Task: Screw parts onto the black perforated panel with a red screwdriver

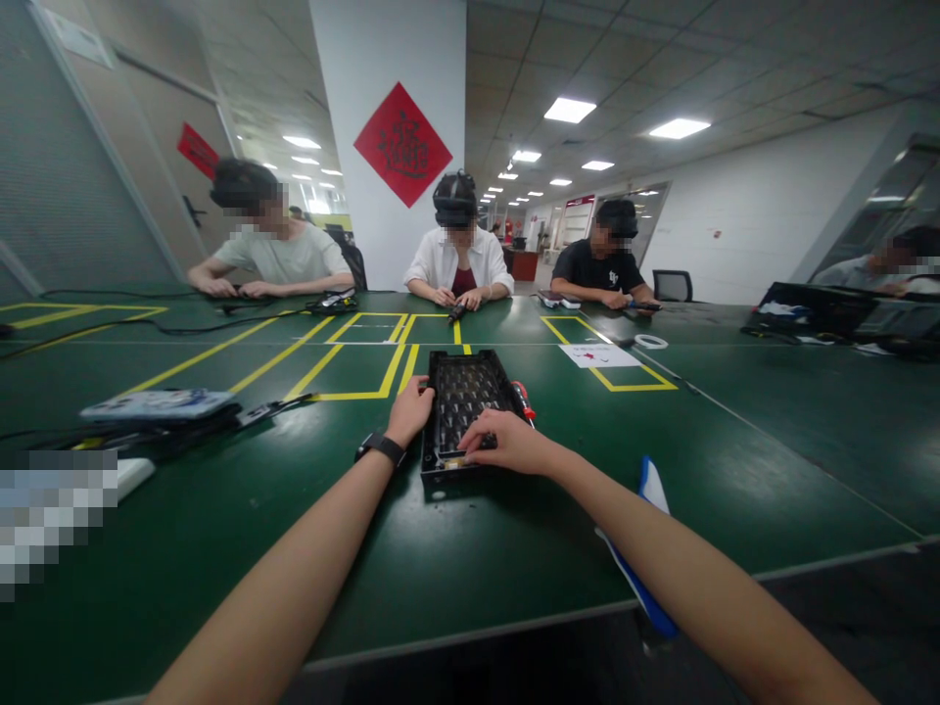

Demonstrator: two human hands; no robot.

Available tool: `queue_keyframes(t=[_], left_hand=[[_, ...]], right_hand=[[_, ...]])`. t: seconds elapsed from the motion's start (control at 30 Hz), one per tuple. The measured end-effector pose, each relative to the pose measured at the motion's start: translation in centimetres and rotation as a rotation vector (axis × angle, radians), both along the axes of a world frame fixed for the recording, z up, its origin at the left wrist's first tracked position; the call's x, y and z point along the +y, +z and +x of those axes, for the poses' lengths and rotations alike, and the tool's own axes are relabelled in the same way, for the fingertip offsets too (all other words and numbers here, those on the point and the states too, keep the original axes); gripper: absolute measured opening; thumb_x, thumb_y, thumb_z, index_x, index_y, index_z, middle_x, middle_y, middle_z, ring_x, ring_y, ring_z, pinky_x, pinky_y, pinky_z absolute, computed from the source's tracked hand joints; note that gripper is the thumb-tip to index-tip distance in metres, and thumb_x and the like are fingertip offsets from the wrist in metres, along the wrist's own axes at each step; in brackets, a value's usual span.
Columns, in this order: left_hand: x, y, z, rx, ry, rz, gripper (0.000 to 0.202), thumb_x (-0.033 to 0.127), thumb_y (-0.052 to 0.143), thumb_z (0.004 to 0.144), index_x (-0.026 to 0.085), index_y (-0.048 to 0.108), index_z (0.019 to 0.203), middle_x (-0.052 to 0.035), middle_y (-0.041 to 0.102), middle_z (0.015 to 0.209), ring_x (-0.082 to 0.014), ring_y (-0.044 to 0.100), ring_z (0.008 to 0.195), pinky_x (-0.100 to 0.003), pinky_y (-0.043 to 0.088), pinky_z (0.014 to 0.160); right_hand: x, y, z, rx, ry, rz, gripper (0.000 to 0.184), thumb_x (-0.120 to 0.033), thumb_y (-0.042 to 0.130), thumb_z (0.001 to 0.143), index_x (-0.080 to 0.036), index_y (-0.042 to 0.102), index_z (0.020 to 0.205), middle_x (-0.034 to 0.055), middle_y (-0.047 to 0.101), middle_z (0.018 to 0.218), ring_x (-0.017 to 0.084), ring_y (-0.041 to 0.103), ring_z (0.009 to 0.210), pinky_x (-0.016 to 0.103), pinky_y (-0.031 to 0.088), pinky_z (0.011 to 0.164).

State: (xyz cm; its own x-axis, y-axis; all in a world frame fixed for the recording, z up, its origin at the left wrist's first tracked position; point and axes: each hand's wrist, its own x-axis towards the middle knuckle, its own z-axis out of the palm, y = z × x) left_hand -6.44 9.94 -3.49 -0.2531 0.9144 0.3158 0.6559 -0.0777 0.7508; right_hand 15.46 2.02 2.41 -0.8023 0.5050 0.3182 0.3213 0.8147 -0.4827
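Note:
A black case (430,431) lies in front of me with its long side pointing away. Rows of small metal pieces, which look like screwdriver bits (470,387), stand inside it. My left hand (409,411) grips the case's left edge, thumb on the rim, with a dark watch on the wrist. Over the near right part of the case, my right hand (503,441) has its fingers pinched together; what lies between the fingertips is too small to tell. A small yellowish patch (455,463) shows by those fingertips. Against the case's right side is a red-and-black handle (523,399), partly hidden.
The green table (352,587) carries yellow tape lines. A phone-like slab (158,404) and cables lie left. Under my right forearm is a blue-and-white object (650,490). A paper sheet (598,355) and white ring (650,342) lie beyond. Several people sit around the table.

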Motion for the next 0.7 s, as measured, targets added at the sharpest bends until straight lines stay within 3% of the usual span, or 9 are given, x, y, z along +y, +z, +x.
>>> queue_keyframes(t=[0.7], left_hand=[[0.01, -0.05, 0.02, -0.021, -0.009, 0.008, 0.039, 0.028, 0.042, 0.078, 0.018, 0.051, 0.114, -0.0080, 0.064, 0.104, -0.0210, 0.059, 0.095, -0.033, 0.044, 0.084]], right_hand=[[0.18, -0.12, 0.14, 0.008, 0.011, 0.009, 0.017, -0.028, 0.064, 0.075, -0.018, 0.065, 0.089, 0.0022, 0.069, 0.083, 0.014, 0.058, 0.081, 0.029, 0.038, 0.080]])
